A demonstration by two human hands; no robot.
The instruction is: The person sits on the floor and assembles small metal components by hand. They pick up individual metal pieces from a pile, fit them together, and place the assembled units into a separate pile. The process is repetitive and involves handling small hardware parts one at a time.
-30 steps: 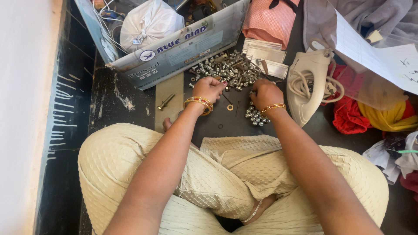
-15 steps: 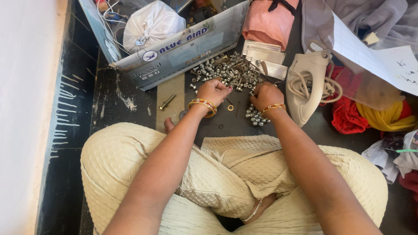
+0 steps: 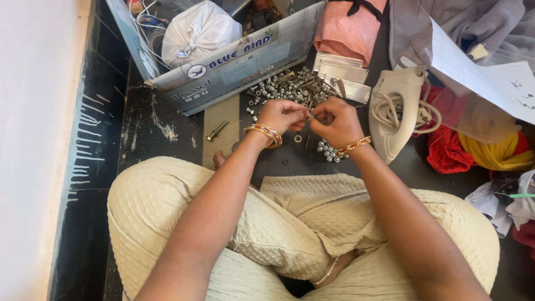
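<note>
i had the left hand (image 3: 281,115) and right hand (image 3: 337,120) pinched together on a small bolt (image 3: 310,114) above the floor, just before the loose hardware pile (image 3: 290,89); mid-assembly, i judged; threading next wanted steady alignment

Bare floor (image 3: 167,131) left of hands; box (image 3: 234,67) blocks far, iron (image 3: 398,108) blocks right.

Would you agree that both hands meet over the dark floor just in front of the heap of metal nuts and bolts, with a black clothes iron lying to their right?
Not quite: the head view shows the clothes iron is white, not black. The left hand and right hand do meet just in front of the heap of metal nuts and bolts.
</note>
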